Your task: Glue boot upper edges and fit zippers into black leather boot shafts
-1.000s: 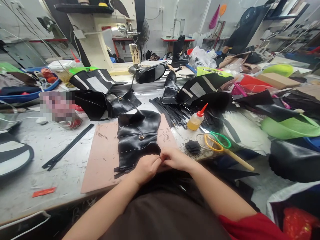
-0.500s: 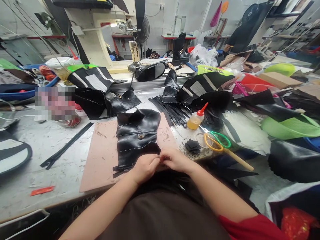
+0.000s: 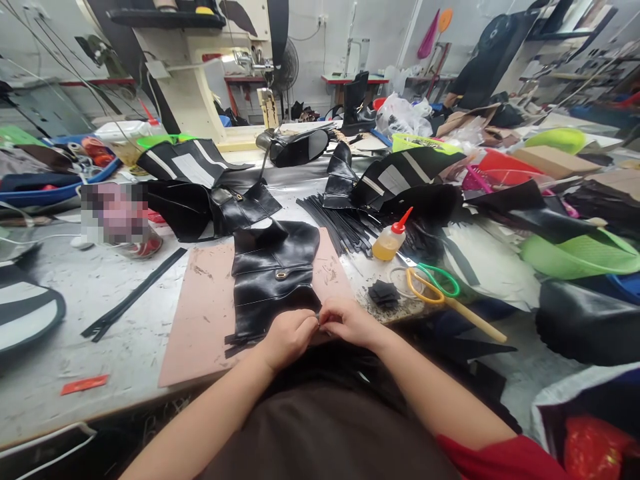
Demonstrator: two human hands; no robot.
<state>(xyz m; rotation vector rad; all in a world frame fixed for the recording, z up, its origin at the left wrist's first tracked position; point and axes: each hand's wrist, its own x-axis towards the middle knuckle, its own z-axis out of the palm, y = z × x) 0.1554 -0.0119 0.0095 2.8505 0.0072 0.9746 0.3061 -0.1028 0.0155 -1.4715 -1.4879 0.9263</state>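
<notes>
A black glossy leather boot upper [image 3: 275,270] with a small gold buckle lies on a pinkish board [image 3: 195,313] in front of me. At its near right corner my left hand [image 3: 293,333] and my right hand [image 3: 350,323] meet, thumbs and fingertips pinched together. Both appear to grip the leather's edge there, though the exact spot between the fingers is hidden. Black zipper ends [image 3: 237,345] stick out at the upper's near left corner. Beyond my right hand lies a stack of small black pieces [image 3: 383,293].
Right of the board are a glue bottle [image 3: 389,240] with a red tip, scissors [image 3: 433,283] and a wooden handle [image 3: 477,320]. Black zipper strips [image 3: 333,220] and more boot uppers [image 3: 240,207] lie behind. A sewing machine [image 3: 200,87] stands at the back. One zipper [image 3: 133,293] lies left.
The hands remain pinched together at the same corner with barely any finger movement. The camera view has shifted slightly.
</notes>
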